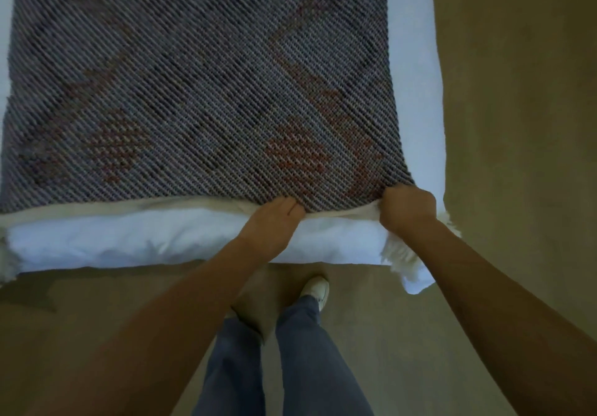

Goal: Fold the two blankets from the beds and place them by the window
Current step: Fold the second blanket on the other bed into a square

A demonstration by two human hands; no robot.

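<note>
A grey woven blanket [200, 86] with reddish patterns lies spread flat over a bed with white bedding [161, 241]. Its near edge has a cream hem and a white fringe hanging at the right corner. My left hand [274, 221] grips that near edge a little right of the middle, fingers tucked under the hem. At the blanket's near right corner, my right hand [408, 208] is curled tight around the fabric. Only one blanket is in view.
The bed's foot end is right in front of me, with its right side edge [429, 92] running away from me. Beige floor [517, 124] lies to the right and under my feet [318, 288].
</note>
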